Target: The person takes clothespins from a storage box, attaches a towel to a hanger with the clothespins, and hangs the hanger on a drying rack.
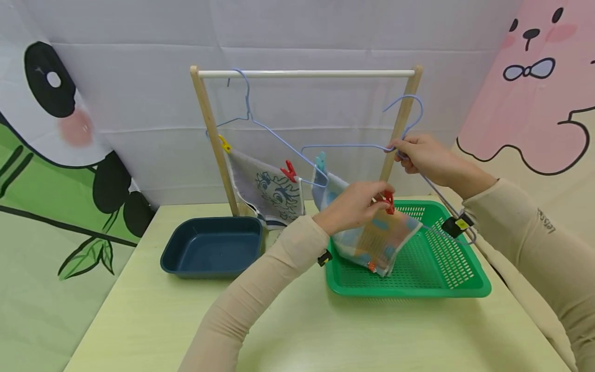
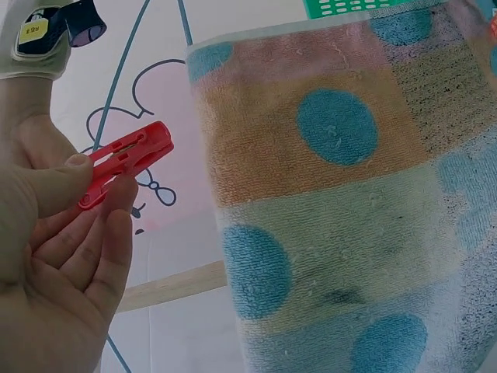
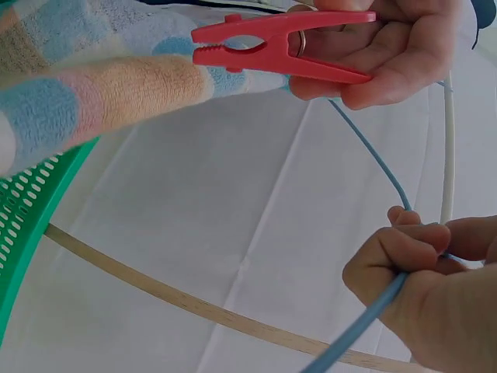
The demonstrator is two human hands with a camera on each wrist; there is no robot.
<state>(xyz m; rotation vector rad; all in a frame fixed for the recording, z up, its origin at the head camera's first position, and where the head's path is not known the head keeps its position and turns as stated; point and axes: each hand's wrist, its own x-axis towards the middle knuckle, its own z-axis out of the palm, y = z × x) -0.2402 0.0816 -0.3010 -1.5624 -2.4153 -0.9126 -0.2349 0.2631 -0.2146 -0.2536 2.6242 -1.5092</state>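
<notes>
My right hand (image 1: 420,156) grips the neck of a light blue wire hanger (image 1: 404,111), seen close in the right wrist view (image 3: 404,272). A pastel dotted towel (image 1: 372,237) hangs from that hanger by a teal peg (image 1: 320,161), its lower part drooping over the green basket (image 1: 465,287). My left hand (image 1: 353,206) pinches a red clothes peg (image 1: 388,201) by the towel's upper edge (image 3: 109,85). The peg (image 3: 279,47) lies between thumb and fingers (image 2: 124,159), its jaws together and not on the cloth.
A wooden rack with a white rail (image 1: 304,74) stands behind. A second blue hanger (image 1: 246,111) hangs from it with a printed cloth (image 1: 271,191) pegged by yellow and red pegs. A dark blue tub (image 1: 211,247) sits on the table at left.
</notes>
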